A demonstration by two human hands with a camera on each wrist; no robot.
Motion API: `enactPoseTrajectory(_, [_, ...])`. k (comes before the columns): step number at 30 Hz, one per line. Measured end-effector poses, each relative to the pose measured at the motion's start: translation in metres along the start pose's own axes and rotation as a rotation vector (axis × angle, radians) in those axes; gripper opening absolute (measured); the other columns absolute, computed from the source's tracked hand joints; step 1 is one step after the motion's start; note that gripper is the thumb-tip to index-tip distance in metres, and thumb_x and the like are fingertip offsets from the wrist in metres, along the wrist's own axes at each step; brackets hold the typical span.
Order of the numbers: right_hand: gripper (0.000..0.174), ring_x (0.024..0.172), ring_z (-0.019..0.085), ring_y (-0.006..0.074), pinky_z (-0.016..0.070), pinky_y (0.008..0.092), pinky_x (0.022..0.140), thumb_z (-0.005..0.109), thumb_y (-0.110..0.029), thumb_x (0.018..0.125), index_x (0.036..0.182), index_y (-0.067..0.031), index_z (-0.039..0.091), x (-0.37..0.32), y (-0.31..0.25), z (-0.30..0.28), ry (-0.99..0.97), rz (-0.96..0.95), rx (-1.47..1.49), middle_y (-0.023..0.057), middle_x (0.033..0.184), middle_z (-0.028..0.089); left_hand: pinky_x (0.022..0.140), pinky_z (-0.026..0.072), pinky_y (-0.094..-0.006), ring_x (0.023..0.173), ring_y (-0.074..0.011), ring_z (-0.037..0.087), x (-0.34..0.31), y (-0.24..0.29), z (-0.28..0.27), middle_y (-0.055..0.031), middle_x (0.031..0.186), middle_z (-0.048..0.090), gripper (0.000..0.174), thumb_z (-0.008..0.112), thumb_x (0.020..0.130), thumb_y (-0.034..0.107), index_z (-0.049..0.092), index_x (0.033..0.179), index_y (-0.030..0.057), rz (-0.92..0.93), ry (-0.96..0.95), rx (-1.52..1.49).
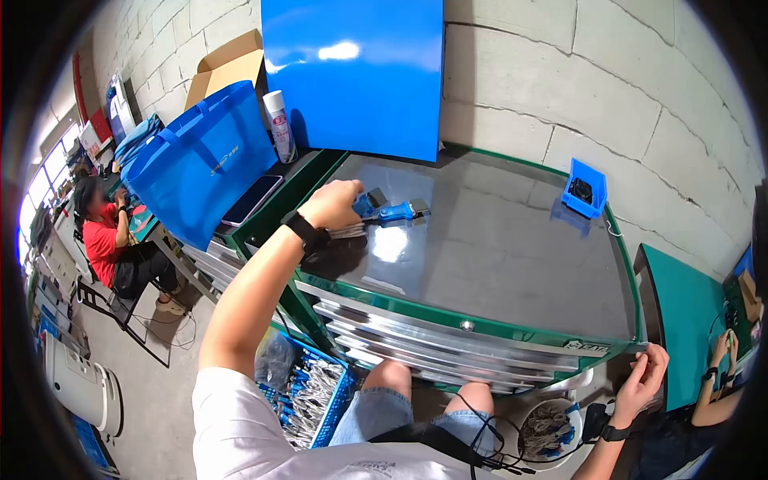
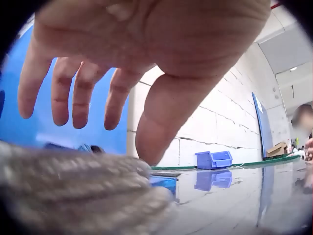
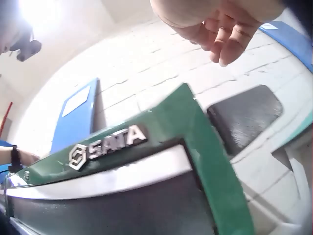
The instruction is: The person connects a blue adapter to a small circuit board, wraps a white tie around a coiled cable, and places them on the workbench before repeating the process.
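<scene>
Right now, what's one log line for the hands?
left hand: open, over grey cord bundle | right hand: loosely curled, empty, by green cabinet corner | blue bin: far right

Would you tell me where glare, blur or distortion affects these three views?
Head view: fisheye bends the wall blocks, corners are vignetted, and a glare patch sits on the worktop beside the left hand. Left wrist view: the grey bundle is blurred, the blue bin sharper. Right wrist view: upper left is blown out; the SATA badge is crisp.
</scene>
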State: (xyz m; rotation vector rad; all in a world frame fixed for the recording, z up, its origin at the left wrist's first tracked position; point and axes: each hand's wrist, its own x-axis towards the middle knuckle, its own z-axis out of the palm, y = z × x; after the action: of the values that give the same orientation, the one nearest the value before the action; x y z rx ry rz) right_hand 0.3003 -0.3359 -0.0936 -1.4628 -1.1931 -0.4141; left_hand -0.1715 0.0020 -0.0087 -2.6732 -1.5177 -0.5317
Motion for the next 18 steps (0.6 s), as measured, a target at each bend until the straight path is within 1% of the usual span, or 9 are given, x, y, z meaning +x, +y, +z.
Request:
enactPoseTrajectory(1, [0.018,0.079,0.052,0.0105,0.0435,0.0206,0.064,0.045,0.002,0.092,0.107,0.0009,0.054,0.001,-0.006,0.002,-0.029,-0.018,0.003,0.0080,0.108,0.051,0.082,0.0488,-0.0383,0.097,-0.0320,0.060,-0.001,0.000,-0.003,-0.0165,0.100,0.065,0.047,0.072,0.064,0.009,0.059,0.108,0.0008,-0.054,-0.099,0.023])
enactPoseTrajectory(5, [0.016,0.076,0.051,0.0117,0.0434,0.0208,0.063,0.044,0.005,0.090,0.102,0.0018,0.054,0.008,-0.027,0.009,-0.076,-0.051,0.031,0.0090,0.104,0.051,0.079,0.0496,-0.0384,0.090,-0.0324,0.062,0.007,-0.012,0.006,-0.0167,0.093,0.066,0.032,0.067,0.065,0.007,0.065,0.097,0.0010,-0.052,-0.009,-0.019])
enactPoseTrajectory(6, [0.016,0.075,0.050,0.0124,0.0432,0.0212,0.062,0.044,0.006,0.089,0.100,0.0022,0.055,0.010,-0.032,0.011,-0.091,-0.097,0.026,0.0098,0.103,0.051,0.076,0.0500,-0.0380,0.085,-0.0326,0.063,0.004,-0.007,0.003,-0.0170,0.088,0.066,0.027,0.068,0.067,0.012,0.067,0.092,0.0011,0.001,0.061,0.003])
enactPoseTrajectory(7, [0.016,0.073,0.049,0.0131,0.0431,0.0216,0.062,0.044,0.007,0.088,0.098,0.0026,0.055,0.011,-0.038,0.012,-0.106,-0.143,0.020,0.0105,0.101,0.051,0.076,0.0500,-0.0380,0.085,-0.0326,0.063,0.001,-0.002,-0.001,-0.0170,0.088,0.066,0.027,0.068,0.067,0.012,0.067,0.092,0.0011,0.002,0.066,0.002])
enactPoseTrajectory(9, [0.016,0.071,0.049,0.0145,0.0432,0.0233,0.060,0.045,0.009,0.085,0.096,0.0031,0.055,0.015,-0.049,0.011,-0.123,-0.158,0.016,0.0119,0.098,0.052,0.074,0.0502,-0.0373,0.082,-0.0326,0.064,-0.008,0.013,-0.018,-0.0164,0.084,0.066,0.033,0.071,0.067,0.020,0.066,0.093,0.0009,-0.030,-0.112,0.019])
enactPoseTrajectory(10, [0.017,0.070,0.050,0.0150,0.0432,0.0242,0.060,0.044,0.009,0.084,0.096,0.0032,0.055,0.018,-0.052,0.010,-0.161,-0.191,0.024,0.0121,0.096,0.052,0.072,0.0501,-0.0380,0.080,-0.0328,0.064,-0.013,0.017,-0.024,-0.0158,0.081,0.066,0.044,0.076,0.064,0.027,0.065,0.098,0.0012,-0.026,-0.210,0.048])
enactPoseTrajectory(11, [0.018,0.068,0.050,0.0156,0.0433,0.0251,0.059,0.044,0.009,0.083,0.096,0.0032,0.055,0.021,-0.055,0.011,-0.198,-0.223,0.033,0.0123,0.095,0.052,0.072,0.0501,-0.0380,0.080,-0.0328,0.064,-0.015,0.018,-0.024,-0.0158,0.081,0.066,0.044,0.076,0.064,0.027,0.065,0.098,0.0012,-0.024,-0.209,0.051])
enactPoseTrajectory(14, [0.020,0.066,0.053,0.0186,0.0439,0.0275,0.058,0.046,0.011,0.079,0.094,0.0026,0.057,0.034,-0.064,0.021,-0.254,-0.260,0.053,0.0134,0.090,0.055,0.071,0.0491,-0.0415,0.079,-0.0334,0.064,-0.018,0.015,-0.011,-0.0159,0.078,0.065,0.051,0.079,0.057,0.023,0.063,0.101,0.0041,0.091,-0.189,0.094])
enactPoseTrajectory(18, [0.022,0.066,0.059,0.0268,0.0448,0.0309,0.054,0.054,0.011,0.070,0.088,0.0008,0.060,0.065,-0.087,0.034,-0.330,-0.474,0.024,0.0145,0.081,0.058,0.072,0.0490,-0.0429,0.082,-0.0356,0.062,-0.010,0.022,0.000,-0.0180,0.079,0.064,0.033,0.068,0.062,0.010,0.065,0.095,0.0051,0.066,-0.165,0.278])
